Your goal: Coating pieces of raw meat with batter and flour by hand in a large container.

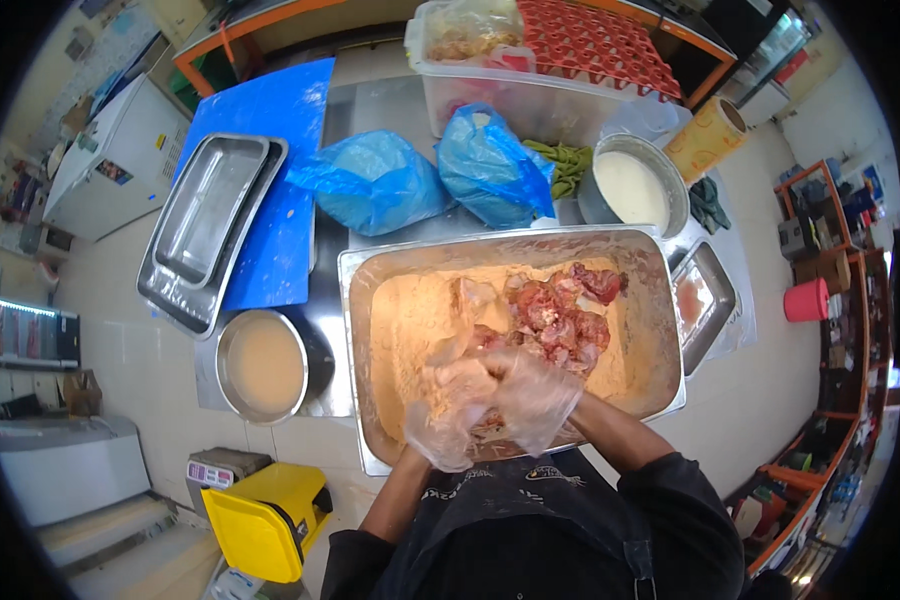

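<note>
Both my hands wear clear plastic gloves and work close together over a deep metal pan (670,300). My left hand (440,425) is closed round a flour-coated piece of meat (458,380), low in the pan. Against it presses my right hand (535,395), its fingers curled; what lies inside them is hidden. Pale orange seasoned flour (405,310) covers the pan's bottom. A heap of raw red meat pieces (560,320) lies on the flour beyond my right hand, partly covered by it.
Left stand a bowl of cloudy liquid (262,365) and stacked metal trays (210,215) on a blue board (290,150). Beyond the pan are two blue bags (375,180), a pot of white batter (630,188) and a plastic bin (510,95). A shallow tray (705,300) sits at right.
</note>
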Available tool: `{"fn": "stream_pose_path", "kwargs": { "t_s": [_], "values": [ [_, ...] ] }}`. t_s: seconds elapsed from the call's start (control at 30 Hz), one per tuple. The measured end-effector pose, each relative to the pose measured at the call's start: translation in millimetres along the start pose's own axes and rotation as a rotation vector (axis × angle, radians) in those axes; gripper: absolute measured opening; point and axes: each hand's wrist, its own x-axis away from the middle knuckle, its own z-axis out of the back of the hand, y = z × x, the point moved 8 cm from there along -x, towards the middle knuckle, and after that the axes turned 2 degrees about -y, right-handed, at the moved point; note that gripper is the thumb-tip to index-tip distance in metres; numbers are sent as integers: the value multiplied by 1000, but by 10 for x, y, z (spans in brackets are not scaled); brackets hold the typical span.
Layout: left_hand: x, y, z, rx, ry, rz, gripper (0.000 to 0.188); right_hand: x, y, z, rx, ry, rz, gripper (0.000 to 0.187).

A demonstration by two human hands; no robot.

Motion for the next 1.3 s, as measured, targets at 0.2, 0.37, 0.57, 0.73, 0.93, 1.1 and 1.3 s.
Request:
{"fn": "stream_pose_path", "kwargs": {
  "t_s": [0.2,0.37,0.57,0.73,0.93,1.1,1.3],
  "values": [
    [318,-72,314,-517,186,222,46,212,33,-192,1072,-123,61,33],
    [527,-27,431,-619,195,162,49,373,66,-326,996,54,318,35],
    [645,303,216,-936,199,-11,51,344,356,-484,1073,-182,-26,38],
    [394,387,-98,-1357,-60,-200,51,398,929,-358,523,168,389,33],
    [201,217,-5,-1296,132,-92,52,88,250,-152,1006,229,-197,21],
    [-5,673,369,-795,591,-89,53,612,-217,481,1394,457,61,23],
    [-169,838,452,-371,594,-126,53,1043,658,515,1550,147,200,30]
  ]
}}
